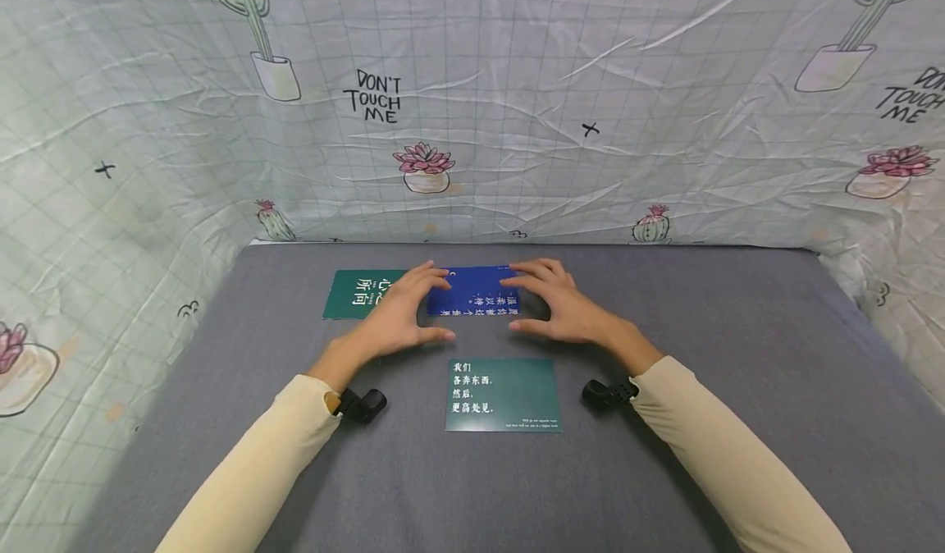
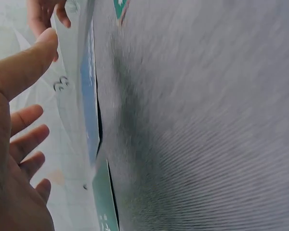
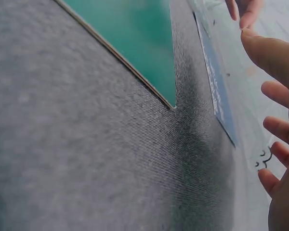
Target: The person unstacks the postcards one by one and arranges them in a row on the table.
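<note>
Card in blue (image 1: 474,286), its ends partly hidden.
Left hand (image 1: 399,313) and right hand (image 1: 563,305) flank it, wide; the left covers part of a green card (image 1: 344,294).

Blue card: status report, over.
Left hand, right hand: both open, holding nothing. Blue card lying on grey surface, ends partly hidden behind the hands. No object lying on it.
</note>
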`<state>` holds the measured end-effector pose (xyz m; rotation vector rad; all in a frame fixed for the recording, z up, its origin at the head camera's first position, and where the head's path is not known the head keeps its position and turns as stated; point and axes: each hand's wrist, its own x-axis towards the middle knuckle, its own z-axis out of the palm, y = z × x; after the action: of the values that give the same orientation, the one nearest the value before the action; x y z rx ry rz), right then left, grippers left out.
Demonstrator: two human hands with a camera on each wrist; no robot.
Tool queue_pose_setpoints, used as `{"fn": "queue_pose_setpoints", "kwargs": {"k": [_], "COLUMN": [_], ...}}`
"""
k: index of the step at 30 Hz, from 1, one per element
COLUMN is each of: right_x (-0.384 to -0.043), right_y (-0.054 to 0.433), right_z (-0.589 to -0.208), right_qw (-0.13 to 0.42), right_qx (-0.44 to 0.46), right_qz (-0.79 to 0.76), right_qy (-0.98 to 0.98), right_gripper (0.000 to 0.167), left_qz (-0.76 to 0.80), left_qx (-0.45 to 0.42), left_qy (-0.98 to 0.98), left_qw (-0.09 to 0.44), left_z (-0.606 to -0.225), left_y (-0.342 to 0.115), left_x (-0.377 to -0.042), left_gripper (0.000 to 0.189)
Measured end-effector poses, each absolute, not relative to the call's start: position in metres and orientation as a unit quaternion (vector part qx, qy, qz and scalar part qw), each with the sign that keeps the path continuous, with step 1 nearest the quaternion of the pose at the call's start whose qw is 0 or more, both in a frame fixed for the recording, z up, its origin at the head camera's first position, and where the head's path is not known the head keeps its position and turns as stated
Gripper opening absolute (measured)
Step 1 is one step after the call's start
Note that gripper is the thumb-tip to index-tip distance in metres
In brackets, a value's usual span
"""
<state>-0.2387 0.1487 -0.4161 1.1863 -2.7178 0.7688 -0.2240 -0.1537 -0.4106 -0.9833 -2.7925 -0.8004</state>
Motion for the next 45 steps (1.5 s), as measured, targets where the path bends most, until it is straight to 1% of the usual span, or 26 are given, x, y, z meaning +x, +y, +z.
{"fn": "queue_pose_setpoints", "kwargs": {"k": [4, 9, 15, 22, 28, 37, 45], "right_x": [-0.23, -0.221, -0.208, -0.193, -0.176, -0.152, -0.136], "right_y": [0.151, 0.153, 0.156, 0.16, 0.163, 0.17, 0.175], "right_z": [-0.413, -0.411, -0.409, -0.412, -0.417, -0.428, -0.433], "right_qw": [0.042, 0.044, 0.032, 0.04, 0.031, 0.017, 0.022], "right_qx": [0.399, 0.413, 0.418, 0.426, 0.425, 0.426, 0.426], "right_qz": [0.257, 0.261, 0.268, 0.275, 0.291, 0.298, 0.311], "right_qy": [-0.879, -0.871, -0.868, -0.861, -0.856, -0.854, -0.85], "right_gripper": [0.066, 0.066, 0.065, 0.066, 0.068, 0.068, 0.07], "left_qz": [-0.283, -0.311, -0.327, -0.358, -0.38, -0.378, -0.383], "left_qx": [-0.323, -0.318, -0.322, -0.308, -0.325, -0.327, -0.315], "left_qy": [-0.902, -0.895, -0.888, -0.881, -0.866, -0.866, -0.868], "left_qw": [0.037, 0.024, 0.024, 0.01, 0.01, -0.011, -0.031], "left_z": [-0.412, -0.411, -0.411, -0.414, -0.422, -0.433, -0.44], "left_y": [-0.154, -0.155, -0.154, -0.148, -0.146, -0.141, -0.14], "left_x": [-0.212, -0.197, -0.18, -0.158, -0.14, -0.124, -0.118], "left_gripper": [0.07, 0.073, 0.074, 0.077, 0.079, 0.083, 0.087]}}
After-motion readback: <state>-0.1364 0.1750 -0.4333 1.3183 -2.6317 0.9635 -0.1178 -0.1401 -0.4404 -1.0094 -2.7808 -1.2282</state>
